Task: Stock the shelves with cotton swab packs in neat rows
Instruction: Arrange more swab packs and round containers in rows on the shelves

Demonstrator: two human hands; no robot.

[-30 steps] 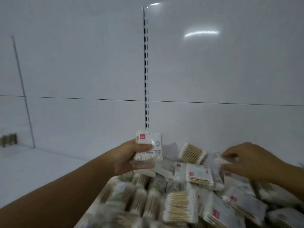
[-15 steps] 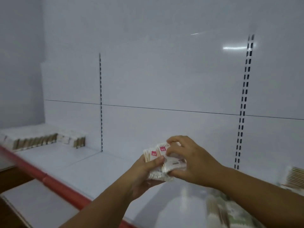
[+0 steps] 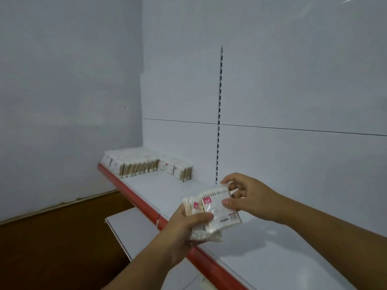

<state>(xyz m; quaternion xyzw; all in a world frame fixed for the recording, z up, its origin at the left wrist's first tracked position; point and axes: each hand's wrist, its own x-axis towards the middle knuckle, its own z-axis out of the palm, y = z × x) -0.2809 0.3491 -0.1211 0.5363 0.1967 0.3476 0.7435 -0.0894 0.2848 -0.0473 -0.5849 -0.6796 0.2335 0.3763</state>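
Head view: hands [image 3: 184, 229] [image 3: 251, 199] grip swab packs [image 3: 217, 208] over red shelf edge [image 3: 146, 210].

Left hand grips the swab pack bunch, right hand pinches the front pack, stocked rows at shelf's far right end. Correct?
No. Head view: the stocked rows of white cotton swab packs sit at the far left end of the red-edged white shelf. The left hand, the held bunch and the right hand are as stated.
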